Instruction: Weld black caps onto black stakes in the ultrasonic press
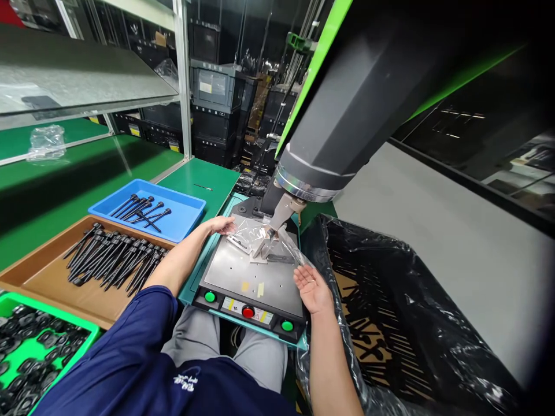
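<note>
Clear plastic film (pixel 251 232) spreads around a small upright metal fixture (pixel 261 247) on the machine's steel plate (pixel 229 271). My left hand (pixel 223 225) pinches the film's left edge, beside a slotted metal bracket (pixel 238 243). Over the fixture, the machine's tapered metal horn (pixel 282 211) comes down close to the film. A clear strip (pixel 292 245) runs from there toward my right hand (pixel 313 288), which is palm up with its fingers apart and slightly curled at the plate's right edge. Whether its fingertips touch the strip is unclear.
Left are a blue tray (pixel 191 216) and a brown tray (pixel 39 283) of black stemmed parts, and a green bin (pixel 93 326) of black round parts. A bag-lined box (pixel 416 260) stands right. Green buttons and a red button (pixel 248 312) line the machine's front.
</note>
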Tool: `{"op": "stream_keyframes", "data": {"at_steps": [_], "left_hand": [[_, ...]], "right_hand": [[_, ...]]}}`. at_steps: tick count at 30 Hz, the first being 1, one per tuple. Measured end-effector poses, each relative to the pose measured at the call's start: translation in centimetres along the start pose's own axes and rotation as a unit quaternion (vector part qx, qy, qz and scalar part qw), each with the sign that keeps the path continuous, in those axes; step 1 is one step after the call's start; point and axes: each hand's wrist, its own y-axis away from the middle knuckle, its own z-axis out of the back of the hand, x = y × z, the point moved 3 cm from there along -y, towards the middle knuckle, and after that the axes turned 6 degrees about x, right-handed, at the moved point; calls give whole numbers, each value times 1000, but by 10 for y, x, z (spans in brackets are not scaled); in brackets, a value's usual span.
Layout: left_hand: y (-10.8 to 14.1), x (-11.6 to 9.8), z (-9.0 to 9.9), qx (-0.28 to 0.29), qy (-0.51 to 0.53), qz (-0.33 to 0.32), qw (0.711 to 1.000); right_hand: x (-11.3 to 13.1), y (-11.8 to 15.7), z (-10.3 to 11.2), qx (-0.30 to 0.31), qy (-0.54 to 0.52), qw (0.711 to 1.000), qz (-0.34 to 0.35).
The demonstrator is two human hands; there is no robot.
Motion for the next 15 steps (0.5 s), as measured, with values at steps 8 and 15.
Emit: {"op": "stream_keyframes", "data": {"at_steps": [8, 15], "left_hand": [[0, -18, 15, -37, 71, -89, 993], [5, -45, 28, -68, 108, -135, 983]], "right_hand": [[13, -2, 4, -7, 26, 998, 61], [28, -4, 5, -18, 33, 994, 103]]}}
